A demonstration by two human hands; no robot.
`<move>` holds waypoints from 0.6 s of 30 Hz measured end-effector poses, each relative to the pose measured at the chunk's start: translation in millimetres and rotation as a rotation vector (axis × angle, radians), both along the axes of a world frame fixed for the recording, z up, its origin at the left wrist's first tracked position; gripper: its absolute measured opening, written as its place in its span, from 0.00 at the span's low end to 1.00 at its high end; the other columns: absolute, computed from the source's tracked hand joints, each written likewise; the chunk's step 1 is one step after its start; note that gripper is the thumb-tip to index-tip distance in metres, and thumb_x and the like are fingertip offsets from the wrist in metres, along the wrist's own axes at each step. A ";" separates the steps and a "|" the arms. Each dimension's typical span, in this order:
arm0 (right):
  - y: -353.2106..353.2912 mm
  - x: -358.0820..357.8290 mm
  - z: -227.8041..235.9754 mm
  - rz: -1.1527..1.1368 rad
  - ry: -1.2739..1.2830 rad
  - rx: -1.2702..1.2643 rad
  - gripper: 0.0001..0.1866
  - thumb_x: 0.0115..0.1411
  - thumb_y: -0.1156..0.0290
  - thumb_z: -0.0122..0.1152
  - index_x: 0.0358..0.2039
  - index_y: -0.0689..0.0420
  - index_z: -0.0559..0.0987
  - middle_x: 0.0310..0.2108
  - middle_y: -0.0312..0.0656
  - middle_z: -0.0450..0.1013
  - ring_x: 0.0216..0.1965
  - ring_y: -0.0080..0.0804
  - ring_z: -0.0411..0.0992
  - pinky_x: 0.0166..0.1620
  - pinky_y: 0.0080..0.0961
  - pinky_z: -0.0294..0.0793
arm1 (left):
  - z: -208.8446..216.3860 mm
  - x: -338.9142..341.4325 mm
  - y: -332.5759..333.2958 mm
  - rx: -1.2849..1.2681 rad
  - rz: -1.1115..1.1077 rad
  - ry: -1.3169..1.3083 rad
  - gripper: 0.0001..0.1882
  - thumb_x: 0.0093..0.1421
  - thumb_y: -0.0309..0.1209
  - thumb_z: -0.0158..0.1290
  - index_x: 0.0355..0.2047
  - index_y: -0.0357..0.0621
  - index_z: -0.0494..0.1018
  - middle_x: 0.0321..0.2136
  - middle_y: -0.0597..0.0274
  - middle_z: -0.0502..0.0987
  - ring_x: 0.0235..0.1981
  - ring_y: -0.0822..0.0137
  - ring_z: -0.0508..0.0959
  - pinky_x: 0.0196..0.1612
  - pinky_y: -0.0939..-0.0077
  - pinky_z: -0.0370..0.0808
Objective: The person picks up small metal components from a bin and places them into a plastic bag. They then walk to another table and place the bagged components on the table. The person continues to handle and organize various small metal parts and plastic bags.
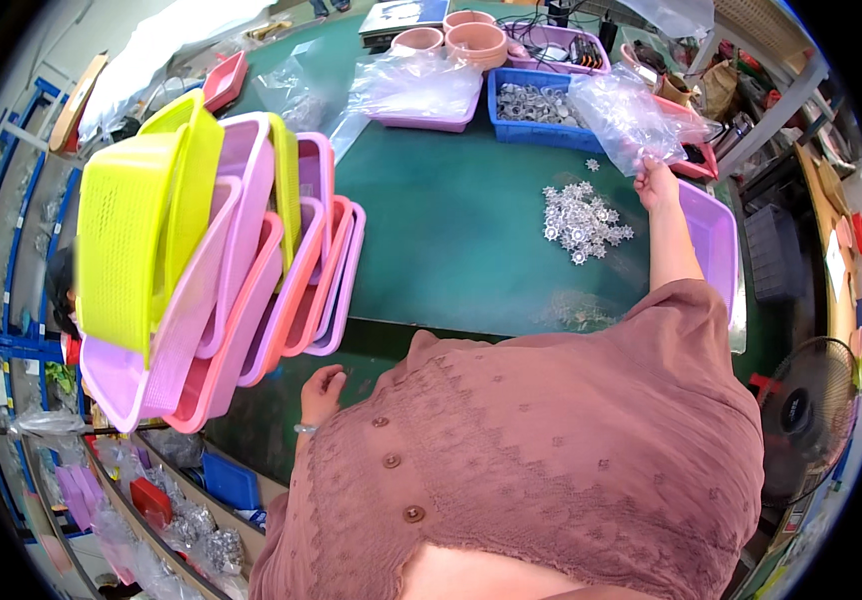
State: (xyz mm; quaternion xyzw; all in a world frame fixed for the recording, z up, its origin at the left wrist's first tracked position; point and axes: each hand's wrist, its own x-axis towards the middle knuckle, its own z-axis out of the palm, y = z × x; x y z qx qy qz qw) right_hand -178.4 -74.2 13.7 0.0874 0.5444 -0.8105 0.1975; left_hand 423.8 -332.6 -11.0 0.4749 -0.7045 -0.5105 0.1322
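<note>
My right hand reaches across the right side of the green table, its fingers closed on the lower edge of a clear plastic bag. The crumpled bag partly covers a blue bin of grey pieces and a red tray. Left of my right forearm lies a pile of small silvery star-shaped pieces, with a single one apart from it. My left hand hangs low before the table's front edge, loosely curled with fingers apart and nothing visible in it.
Stacked yellow, purple and red plastic baskets lean at the left. A purple tray is beside my right forearm. Bags cover another purple tray near brown pots. A fan stands right; shelves line the left.
</note>
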 end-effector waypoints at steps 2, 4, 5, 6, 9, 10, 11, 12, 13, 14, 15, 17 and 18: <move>1.3 -19.0 7.9 -0.011 -0.002 0.016 0.04 0.55 0.71 0.46 0.32 0.52 0.66 0.21 0.36 0.67 0.15 0.22 0.58 0.16 0.17 0.56 | -5.2 -5.8 1.5 0.018 0.027 0.005 0.11 0.52 0.27 0.50 0.35 0.34 0.71 0.24 0.62 0.74 0.26 0.75 0.73 0.31 0.84 0.70; -0.4 -37.7 4.7 0.019 0.001 0.039 0.04 0.55 0.72 0.46 0.32 0.52 0.67 0.21 0.36 0.68 0.15 0.23 0.59 0.17 0.18 0.57 | -5.0 -14.3 4.8 0.008 0.036 -0.037 0.11 0.51 0.28 0.50 0.35 0.35 0.71 0.24 0.62 0.74 0.25 0.76 0.72 0.31 0.84 0.69; -3.0 -46.6 4.3 0.051 0.004 0.049 0.04 0.54 0.72 0.47 0.32 0.53 0.67 0.22 0.36 0.68 0.16 0.23 0.60 0.18 0.19 0.58 | -5.3 -18.5 6.0 0.003 0.041 -0.058 0.11 0.51 0.28 0.50 0.35 0.35 0.71 0.23 0.63 0.74 0.25 0.76 0.72 0.31 0.84 0.69; -9.4 -52.4 6.9 0.089 0.008 0.059 0.04 0.54 0.72 0.47 0.32 0.53 0.67 0.23 0.36 0.68 0.18 0.24 0.62 0.19 0.19 0.59 | -10.5 -19.4 5.7 0.004 0.043 -0.049 0.11 0.51 0.28 0.50 0.35 0.35 0.71 0.23 0.63 0.74 0.25 0.76 0.72 0.30 0.84 0.69; -31.4 -62.8 12.2 0.121 -0.015 0.077 0.06 0.53 0.71 0.47 0.33 0.55 0.68 0.27 0.38 0.70 0.24 0.27 0.67 0.24 0.22 0.63 | -23.3 -26.8 2.1 0.014 0.056 -0.030 0.11 0.51 0.28 0.51 0.34 0.36 0.71 0.22 0.64 0.73 0.24 0.77 0.71 0.29 0.84 0.69; -40.5 -68.7 9.2 0.122 -0.026 0.072 0.07 0.53 0.71 0.47 0.33 0.55 0.68 0.28 0.38 0.70 0.25 0.28 0.68 0.24 0.22 0.64 | -21.1 -31.7 2.2 0.020 0.062 -0.031 0.11 0.51 0.28 0.51 0.34 0.36 0.71 0.22 0.64 0.73 0.23 0.77 0.71 0.29 0.84 0.68; -49.3 -76.5 4.8 0.125 -0.037 0.067 0.07 0.53 0.71 0.47 0.34 0.56 0.68 0.29 0.39 0.70 0.26 0.29 0.69 0.25 0.22 0.64 | -19.2 -36.3 2.5 0.027 0.069 -0.031 0.12 0.50 0.29 0.51 0.34 0.36 0.72 0.22 0.65 0.73 0.23 0.78 0.70 0.28 0.84 0.68; -56.5 -88.0 -2.6 0.197 -0.047 0.095 0.08 0.53 0.73 0.46 0.34 0.57 0.69 0.30 0.40 0.70 0.28 0.32 0.69 0.26 0.24 0.65 | -17.5 -40.1 1.8 0.023 0.066 -0.042 0.12 0.50 0.29 0.51 0.34 0.36 0.72 0.22 0.65 0.73 0.23 0.77 0.70 0.28 0.84 0.68; -64.6 -99.0 -9.1 0.248 -0.041 0.110 0.08 0.53 0.73 0.45 0.35 0.58 0.68 0.30 0.41 0.69 0.29 0.33 0.69 0.29 0.27 0.67 | -15.8 -43.3 1.2 0.019 0.063 -0.053 0.12 0.51 0.29 0.51 0.34 0.36 0.71 0.22 0.65 0.73 0.23 0.77 0.70 0.28 0.84 0.68; -72.5 -109.8 -14.8 0.300 -0.035 0.124 0.08 0.54 0.74 0.44 0.35 0.60 0.68 0.31 0.42 0.69 0.30 0.34 0.69 0.31 0.30 0.69 | -14.0 -46.3 0.9 0.014 0.060 -0.064 0.12 0.51 0.29 0.51 0.34 0.36 0.71 0.22 0.65 0.73 0.23 0.77 0.70 0.28 0.84 0.68; -83.1 -118.2 -20.2 0.353 -0.030 0.135 0.09 0.54 0.74 0.43 0.35 0.62 0.68 0.32 0.44 0.69 0.31 0.35 0.69 0.33 0.33 0.71 | -10.8 -47.9 0.2 -0.007 0.047 -0.092 0.12 0.51 0.29 0.51 0.35 0.36 0.71 0.22 0.65 0.73 0.23 0.77 0.70 0.28 0.84 0.68; -107.2 -133.4 -30.0 0.382 -0.069 0.113 0.07 0.54 0.74 0.44 0.32 0.62 0.68 0.28 0.44 0.69 0.29 0.36 0.70 0.33 0.33 0.71 | -5.1 -50.5 -0.6 -0.050 0.022 -0.147 0.12 0.51 0.29 0.51 0.35 0.36 0.71 0.21 0.65 0.73 0.22 0.77 0.70 0.28 0.84 0.68; -121.6 -134.8 -31.2 0.382 -0.100 0.099 0.07 0.54 0.74 0.44 0.31 0.62 0.68 0.27 0.44 0.70 0.28 0.36 0.70 0.32 0.32 0.71 | -4.9 -50.4 0.5 -0.034 0.047 -0.135 0.12 0.51 0.30 0.51 0.35 0.36 0.71 0.21 0.65 0.72 0.22 0.77 0.69 0.28 0.84 0.68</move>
